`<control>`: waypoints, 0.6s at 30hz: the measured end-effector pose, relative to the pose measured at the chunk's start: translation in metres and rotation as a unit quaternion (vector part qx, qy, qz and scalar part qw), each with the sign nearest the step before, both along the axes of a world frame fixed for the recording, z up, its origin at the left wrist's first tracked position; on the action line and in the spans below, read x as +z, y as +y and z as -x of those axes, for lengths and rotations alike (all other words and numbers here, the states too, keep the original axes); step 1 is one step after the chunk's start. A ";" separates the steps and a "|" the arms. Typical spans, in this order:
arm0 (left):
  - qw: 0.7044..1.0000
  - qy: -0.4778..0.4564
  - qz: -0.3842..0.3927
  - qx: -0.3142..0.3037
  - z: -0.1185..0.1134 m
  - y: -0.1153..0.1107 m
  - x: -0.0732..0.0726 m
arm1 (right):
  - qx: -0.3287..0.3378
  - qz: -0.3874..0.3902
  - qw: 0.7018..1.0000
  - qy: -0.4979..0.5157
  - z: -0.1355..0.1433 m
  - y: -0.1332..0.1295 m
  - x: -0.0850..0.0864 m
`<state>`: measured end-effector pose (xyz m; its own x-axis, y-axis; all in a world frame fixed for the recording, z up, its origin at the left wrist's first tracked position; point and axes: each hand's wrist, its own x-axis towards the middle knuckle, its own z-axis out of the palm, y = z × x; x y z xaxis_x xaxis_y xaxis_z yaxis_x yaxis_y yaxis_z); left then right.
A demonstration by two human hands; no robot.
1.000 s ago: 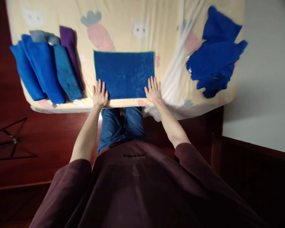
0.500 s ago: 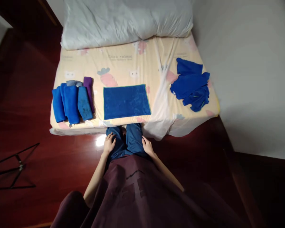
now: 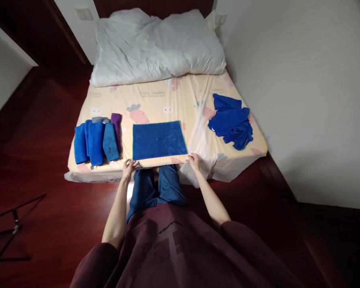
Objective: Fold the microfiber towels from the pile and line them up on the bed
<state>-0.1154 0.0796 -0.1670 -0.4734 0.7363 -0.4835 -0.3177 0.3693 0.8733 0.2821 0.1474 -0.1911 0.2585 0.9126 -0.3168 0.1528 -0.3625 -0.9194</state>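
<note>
A blue towel (image 3: 159, 140) with a thin green edge lies flat on the bed near its front edge. My left hand (image 3: 129, 168) is at the towel's near left corner, its fingers apart and holding nothing that I can see. By the near right corner is my right hand (image 3: 194, 161), fingers stretched toward the cloth and also apart. Whether the fingertips touch the towel is too small to tell. Left of it sit several rolled or folded towels, blue ones (image 3: 96, 144), a purple one (image 3: 116, 128) and a grey one (image 3: 100, 119). A loose pile of blue towels (image 3: 231, 120) lies to the right.
The bed (image 3: 156, 102) has a cream sheet printed with carrots and rabbits. A pale quilt (image 3: 159, 48) is heaped at the far end. A white wall (image 3: 294, 100) stands on the right. Black stand legs (image 3: 15, 229) rest on the dark red floor at left.
Both my hands have left my thighs and moved forward and outward to the towel's near corners. The view has tilted up, showing more of the headboard end. The towels have not moved.
</note>
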 end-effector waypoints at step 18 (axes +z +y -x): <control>0.996 0.049 0.011 -0.080 0.008 0.038 0.004 | 0.047 0.001 0.998 0.046 0.023 0.052 0.008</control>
<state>-0.1236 0.1180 -0.1631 -0.3970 0.7954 -0.4580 -0.1675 0.4279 0.8882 0.2591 0.1991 -0.1827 0.1411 0.9310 -0.3365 0.1018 -0.3518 -0.9305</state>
